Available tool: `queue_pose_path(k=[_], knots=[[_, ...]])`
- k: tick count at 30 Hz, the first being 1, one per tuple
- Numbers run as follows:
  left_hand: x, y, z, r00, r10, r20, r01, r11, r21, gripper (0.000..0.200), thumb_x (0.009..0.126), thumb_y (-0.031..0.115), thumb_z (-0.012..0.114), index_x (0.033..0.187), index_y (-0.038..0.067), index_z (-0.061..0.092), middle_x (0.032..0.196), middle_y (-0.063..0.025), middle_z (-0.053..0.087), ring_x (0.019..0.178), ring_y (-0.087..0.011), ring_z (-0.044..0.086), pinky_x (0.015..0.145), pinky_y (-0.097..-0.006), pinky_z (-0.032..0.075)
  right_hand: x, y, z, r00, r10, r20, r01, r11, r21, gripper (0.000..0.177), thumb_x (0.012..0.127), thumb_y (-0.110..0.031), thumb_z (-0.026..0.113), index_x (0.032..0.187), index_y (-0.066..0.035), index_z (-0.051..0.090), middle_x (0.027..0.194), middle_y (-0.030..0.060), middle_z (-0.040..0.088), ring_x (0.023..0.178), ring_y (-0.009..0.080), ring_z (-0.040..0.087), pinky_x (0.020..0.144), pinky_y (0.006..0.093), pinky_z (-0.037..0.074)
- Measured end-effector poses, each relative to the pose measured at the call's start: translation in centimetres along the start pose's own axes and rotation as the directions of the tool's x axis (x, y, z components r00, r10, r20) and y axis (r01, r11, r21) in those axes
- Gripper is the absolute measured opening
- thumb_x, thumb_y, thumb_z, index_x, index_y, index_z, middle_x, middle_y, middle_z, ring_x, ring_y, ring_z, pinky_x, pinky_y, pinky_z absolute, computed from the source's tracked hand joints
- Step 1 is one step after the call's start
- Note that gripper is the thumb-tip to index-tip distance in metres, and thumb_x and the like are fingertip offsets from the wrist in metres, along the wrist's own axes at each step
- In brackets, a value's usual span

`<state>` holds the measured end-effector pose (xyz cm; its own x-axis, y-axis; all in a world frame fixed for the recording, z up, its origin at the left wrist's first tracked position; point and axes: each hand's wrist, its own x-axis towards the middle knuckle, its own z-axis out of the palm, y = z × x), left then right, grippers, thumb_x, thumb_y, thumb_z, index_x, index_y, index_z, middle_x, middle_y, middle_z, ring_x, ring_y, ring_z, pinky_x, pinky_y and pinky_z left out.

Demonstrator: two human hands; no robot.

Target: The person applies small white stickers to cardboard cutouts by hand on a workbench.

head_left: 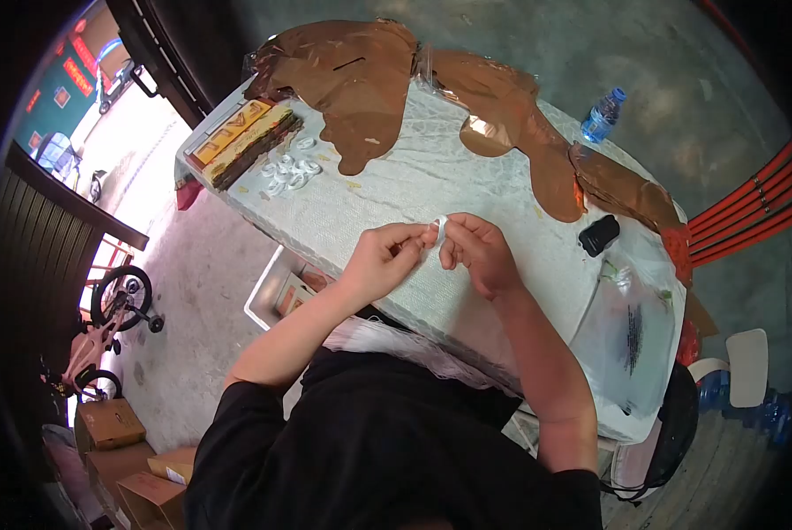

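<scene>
Nearest to us is our black shirt (387, 459), filling the bottom of the view, with both bare forearms reaching up from it over the table (396, 190).

Our left hand (385, 256) and right hand (480, 252) meet above the near edge of the table, fingertips pinched together on a small white piece (441, 227). It sits between the two thumbs and forefingers, lifted off the table. It is too small for us to make out its shape.

Farther along the pale table cover, well apart from the hands, lies a cluster of white rings (290, 172), just beside a stack of brown and yellow boards (241, 141). Brown cut-out sheets (361, 79) spread across the far end and run down the right edge. A small black object (599, 235) rests to the right of our right hand, with a clear plastic bag (630, 327) beyond it draped over the table's corner. Nothing stands between the hands and these things.

On the floor past the table are a water bottle (604, 115), a small bicycle (105, 327) and cardboard boxes (113, 424). The lens darkens the corners, and what lies under the table is mostly hidden.
</scene>
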<state>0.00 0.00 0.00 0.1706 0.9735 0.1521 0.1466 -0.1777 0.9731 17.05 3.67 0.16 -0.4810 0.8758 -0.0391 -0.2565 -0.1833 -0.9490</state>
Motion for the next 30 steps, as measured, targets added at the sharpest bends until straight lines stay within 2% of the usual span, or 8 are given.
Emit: queue_pose_path(k=[2,6,8,11,15,17,20,30], knots=[[-0.1,0.5,-0.1,0.999,0.045,0.019,-0.045,0.999,0.013,0.018,0.084,0.008,0.050,0.095,-0.002,0.059,0.080,-0.0044,0.061,0.069,-0.0066,0.053,0.063,-0.0186,0.042,0.1,0.2,-0.1,1.000,0.015,0.002,-0.015,1.000,-0.007,0.017,0.086,-0.015,0.045,0.087,-0.001,0.055,0.071,0.0040,0.057,0.053,0.0099,0.049,0.052,0.0228,0.038],[0.5,0.7,-1.0,0.997,-0.014,0.077,0.009,0.998,0.069,0.016,0.083,0.010,0.052,0.088,-0.003,0.060,0.076,-0.0029,0.060,0.066,-0.0057,0.052,0.059,-0.0185,0.042,-0.2,-0.2,0.4,1.000,0.018,0.010,-0.018,1.000,-0.013,0.016,0.087,-0.014,0.045,0.087,-0.001,0.054,0.071,0.0045,0.056,0.053,0.0099,0.048,0.052,0.0230,0.038],[0.7,0.1,-0.8,0.999,0.019,0.033,-0.020,0.999,0.038,0.015,0.081,0.011,0.055,0.081,-0.002,0.062,0.063,0.0010,0.056,0.057,-0.0029,0.045,0.051,-0.0192,0.038,-0.2,-0.2,0.5,0.999,0.006,0.051,-0.005,1.000,-0.024,0.016,0.087,-0.013,0.044,0.086,-0.001,0.053,0.072,0.0054,0.056,0.053,0.0104,0.048,0.052,0.0231,0.039],[0.9,-0.1,-1.0,0.998,-0.014,0.059,0.014,1.000,-0.005,0.014,0.080,0.012,0.056,0.078,0.000,0.062,0.061,0.0025,0.055,0.056,-0.0021,0.044,0.050,-0.0182,0.037,-0.2,-0.2,0.5,0.998,0.012,0.060,-0.010,1.000,-0.022,0.016,0.087,-0.013,0.043,0.085,-0.001,0.053,0.072,0.0058,0.056,0.054,0.0109,0.048,0.052,0.0231,0.039],[1.3,-0.5,-1.5,0.992,-0.026,0.124,0.023,0.999,0.023,0.012,0.081,0.011,0.056,0.083,0.000,0.062,0.062,0.0022,0.055,0.056,-0.0024,0.045,0.050,-0.0173,0.037,-0.3,-0.4,0.6,0.997,0.027,0.071,-0.028,0.999,0.017,0.017,0.087,-0.014,0.042,0.084,-0.001,0.053,0.071,0.0056,0.054,0.055,0.0113,0.048,0.053,0.0230,0.039],[1.4,-0.6,-1.4,0.976,-0.063,0.210,0.113,0.965,-0.236,0.013,0.083,0.006,0.054,0.090,-0.004,0.057,0.076,-0.0046,0.060,0.062,-0.0062,0.052,0.056,-0.0177,0.042,-0.4,-0.6,0.5,0.993,0.036,0.109,-0.042,0.998,0.050,0.017,0.087,-0.014,0.042,0.085,-0.001,0.053,0.070,0.0054,0.054,0.055,0.0113,0.047,0.053,0.0228,0.039],[1.3,0.1,-0.9,0.978,-0.054,0.202,0.135,0.900,-0.413,0.015,0.083,0.004,0.054,0.096,-0.004,0.055,0.078,-0.0062,0.060,0.062,-0.0077,0.052,0.056,-0.0185,0.043,-0.4,-0.9,0.5,0.990,0.057,0.131,-0.067,0.995,0.071,0.017,0.086,-0.015,0.042,0.085,-0.001,0.053,0.070,0.0057,0.054,0.055,0.0116,0.047,0.053,0.0228,0.039],[1.0,-0.7,-0.9,0.984,-0.052,0.168,0.106,0.937,-0.334,0.013,0.083,0.005,0.053,0.093,-0.004,0.054,0.078,-0.0064,0.060,0.066,-0.0080,0.054,0.059,-0.0198,0.045,-0.5,-0.7,0.9,0.992,0.064,0.108,-0.074,0.993,0.091,0.016,0.086,-0.014,0.043,0.087,-0.001,0.052,0.071,0.0053,0.054,0.058,0.0123,0.050,0.054,0.0237,0.040]])
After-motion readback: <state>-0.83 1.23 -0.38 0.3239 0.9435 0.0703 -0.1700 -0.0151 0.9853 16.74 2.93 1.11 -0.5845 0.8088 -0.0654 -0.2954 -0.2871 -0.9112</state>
